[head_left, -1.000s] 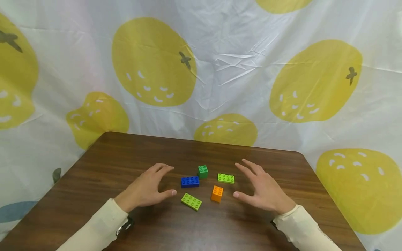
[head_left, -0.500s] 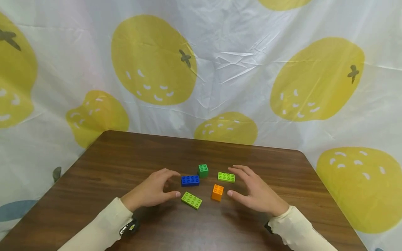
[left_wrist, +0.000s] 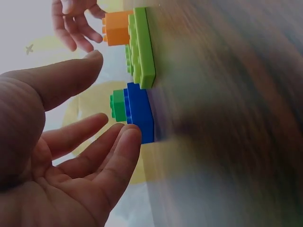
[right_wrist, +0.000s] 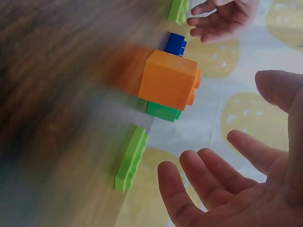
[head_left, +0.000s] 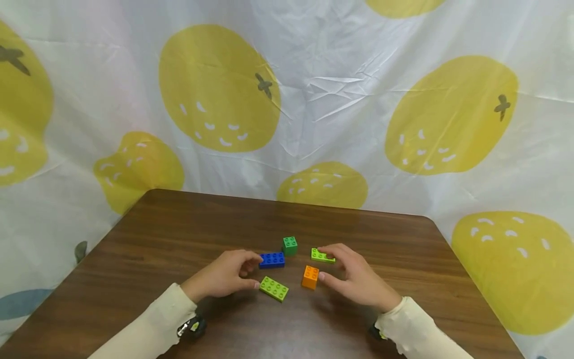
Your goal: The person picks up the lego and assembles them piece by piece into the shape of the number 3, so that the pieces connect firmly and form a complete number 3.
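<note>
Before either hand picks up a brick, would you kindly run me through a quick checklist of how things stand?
1. Left hand holding nothing: ok, fingers loosely curled beside the blue brick.
2. Right hand holding nothing: ok, by the wrist view.
3. All bricks flat on the table: ok.
4. Bricks unjoined: ok.
5. Orange brick clear of both hands: ok.
6. Right fingers touching the far lime brick: cannot tell.

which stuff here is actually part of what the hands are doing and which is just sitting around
In hand:
left hand, fingertips at the blue brick
right hand, reaching over the flat lime brick
orange brick, near lime brick

Lying about:
dark green brick
table
lemon-print cloth
</note>
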A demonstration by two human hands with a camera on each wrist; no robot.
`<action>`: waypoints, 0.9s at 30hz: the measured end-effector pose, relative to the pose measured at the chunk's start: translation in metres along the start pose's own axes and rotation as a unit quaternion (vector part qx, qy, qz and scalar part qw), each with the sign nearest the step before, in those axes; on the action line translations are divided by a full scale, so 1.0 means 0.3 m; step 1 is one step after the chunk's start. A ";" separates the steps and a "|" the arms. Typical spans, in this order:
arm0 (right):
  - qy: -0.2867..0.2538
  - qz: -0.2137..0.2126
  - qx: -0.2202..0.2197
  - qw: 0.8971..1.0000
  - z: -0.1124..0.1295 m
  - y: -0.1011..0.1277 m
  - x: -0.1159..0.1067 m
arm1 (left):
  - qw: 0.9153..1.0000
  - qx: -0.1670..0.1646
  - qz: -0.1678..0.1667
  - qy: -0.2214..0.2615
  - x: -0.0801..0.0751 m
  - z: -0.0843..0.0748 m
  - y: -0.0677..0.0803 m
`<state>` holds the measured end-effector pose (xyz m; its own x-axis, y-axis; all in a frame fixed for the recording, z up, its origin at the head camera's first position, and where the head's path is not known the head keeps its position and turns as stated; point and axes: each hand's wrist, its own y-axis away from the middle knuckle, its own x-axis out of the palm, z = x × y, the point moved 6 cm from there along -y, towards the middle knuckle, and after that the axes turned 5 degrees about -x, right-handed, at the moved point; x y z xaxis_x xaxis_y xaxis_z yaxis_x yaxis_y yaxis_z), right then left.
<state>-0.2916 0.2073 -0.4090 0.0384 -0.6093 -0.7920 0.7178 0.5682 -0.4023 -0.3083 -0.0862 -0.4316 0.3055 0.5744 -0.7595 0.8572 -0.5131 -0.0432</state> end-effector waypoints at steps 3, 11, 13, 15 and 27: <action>-0.011 -0.002 0.016 1.000 -0.008 -0.004 0.014 | 1.000 -0.010 0.007 0.014 0.012 0.001 -0.007; -0.048 0.002 0.062 0.997 -0.027 -0.014 0.049 | 0.999 -0.025 0.019 0.038 0.037 0.000 -0.020; -0.052 0.001 0.065 0.997 -0.029 -0.017 0.056 | 0.998 -0.026 0.022 0.048 0.041 -0.003 -0.019; -0.054 0.002 0.066 0.996 -0.034 -0.020 0.064 | 0.998 -0.027 0.028 0.059 0.046 -0.004 -0.018; -0.097 0.038 0.105 0.989 -0.069 -0.022 0.102 | 0.996 -0.022 0.042 0.076 0.071 0.000 -0.027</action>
<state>-0.3097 0.1963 -0.4400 0.2155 -0.6748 -0.7059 0.8352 0.5019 -0.2248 -0.3086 -0.0699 -0.4474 0.4335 0.6226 -0.6515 0.8421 -0.5374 0.0467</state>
